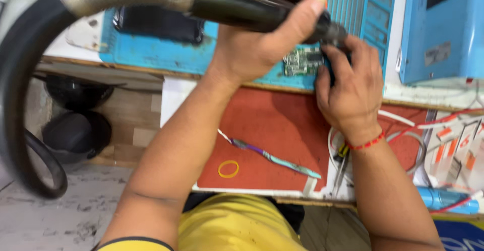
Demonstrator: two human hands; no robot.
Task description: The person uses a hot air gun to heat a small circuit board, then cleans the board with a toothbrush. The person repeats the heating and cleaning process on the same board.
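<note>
Left hand point(257, 41): closed round the black handle of a hot-air wand point(252, 10), nozzle end pointing toward 3 o'clock and down at the board.
Hose point(30, 79): thick black, with a braided silver sleeve by the handle; loops off to 9 o'clock and down to the floor.
Right hand point(350, 87): fingers curled and pressed down at the board's 3 o'clock edge, pinning it; whether it also holds a small tool, cannot tell.
Circuit board point(302, 62): small, green, lying flat on the blue work mat point(151, 54), just under the nozzle, between the two hands.
Progress: judged mid-job. Board is placed and steadied, wand is on station; nothing visibly lifted off it yet, so the heating work looks unfinished.
Bench, 6 o'clock of board: red mat point(272, 130) with a yellow rubber band point(228, 169) and a striped strip point(272, 157).
Bench, 4 o'clock: loose red and white wires point(428, 125).
</note>
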